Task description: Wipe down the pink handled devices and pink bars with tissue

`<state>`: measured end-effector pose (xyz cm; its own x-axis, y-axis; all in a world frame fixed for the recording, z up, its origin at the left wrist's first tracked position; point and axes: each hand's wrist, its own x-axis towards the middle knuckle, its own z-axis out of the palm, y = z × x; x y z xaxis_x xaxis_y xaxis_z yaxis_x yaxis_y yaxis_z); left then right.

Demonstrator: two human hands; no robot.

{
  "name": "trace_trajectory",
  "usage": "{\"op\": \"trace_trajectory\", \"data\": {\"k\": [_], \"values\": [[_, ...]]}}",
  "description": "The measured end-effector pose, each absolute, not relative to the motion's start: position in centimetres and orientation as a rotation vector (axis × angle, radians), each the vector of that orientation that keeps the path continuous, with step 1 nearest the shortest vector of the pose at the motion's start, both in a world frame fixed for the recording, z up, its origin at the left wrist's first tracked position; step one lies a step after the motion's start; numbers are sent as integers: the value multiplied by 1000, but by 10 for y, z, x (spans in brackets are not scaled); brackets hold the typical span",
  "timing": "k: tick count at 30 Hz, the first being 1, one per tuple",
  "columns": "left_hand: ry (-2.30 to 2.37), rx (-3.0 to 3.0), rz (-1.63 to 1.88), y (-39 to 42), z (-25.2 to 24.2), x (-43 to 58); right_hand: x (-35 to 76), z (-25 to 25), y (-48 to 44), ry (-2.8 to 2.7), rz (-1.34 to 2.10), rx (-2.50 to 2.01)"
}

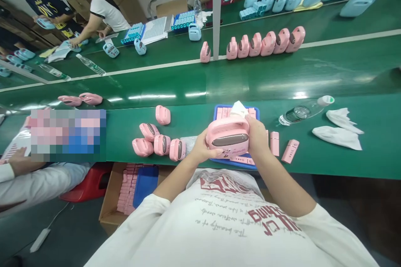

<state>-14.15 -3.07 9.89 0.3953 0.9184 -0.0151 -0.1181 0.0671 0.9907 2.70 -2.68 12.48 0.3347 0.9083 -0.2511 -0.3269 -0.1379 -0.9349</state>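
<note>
A pink case with a handle and a dark oval window (228, 138) is held up in front of me over the bench edge. My left hand (201, 149) grips its left side, the thumb on the lower front. At its right side, my right hand (257, 135) is closed round the edge and a white tissue (239, 109) sticks up behind the case near those fingers. Under the case lies a blue tray (257, 112) with pink blocks in it. Two pink blocks (275, 143) (290, 151) lie right of the tray.
Several pink cases (162, 144) stand left on the green bench (344, 108). A bottle (305, 110) and white cloths (340, 137) lie right. Beyond a belt (175, 77), more pink cases (268, 44) stand in a row. A box (108, 204) is below; other people work left and opposite.
</note>
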Motion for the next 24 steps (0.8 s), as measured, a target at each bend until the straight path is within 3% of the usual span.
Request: {"op": "trace_trajectory", "data": {"k": [6,10,14,19,24], "values": [[945,1181,961,-24,79,-161,45,81,-33,-597,837,-1474],[1072,912,1024,-13,58,-174,109,39,-61,-969,678,-2289],[1243,708,1032,21,43,-178,154,9,-100,-643,743,-2858],[1377,712,1047,102,20,-151,164,-18,-117,-529,934,-2969],[1527,853,1165,189,-1,-103,176,-27,-118,-574,903,-2981]]}}
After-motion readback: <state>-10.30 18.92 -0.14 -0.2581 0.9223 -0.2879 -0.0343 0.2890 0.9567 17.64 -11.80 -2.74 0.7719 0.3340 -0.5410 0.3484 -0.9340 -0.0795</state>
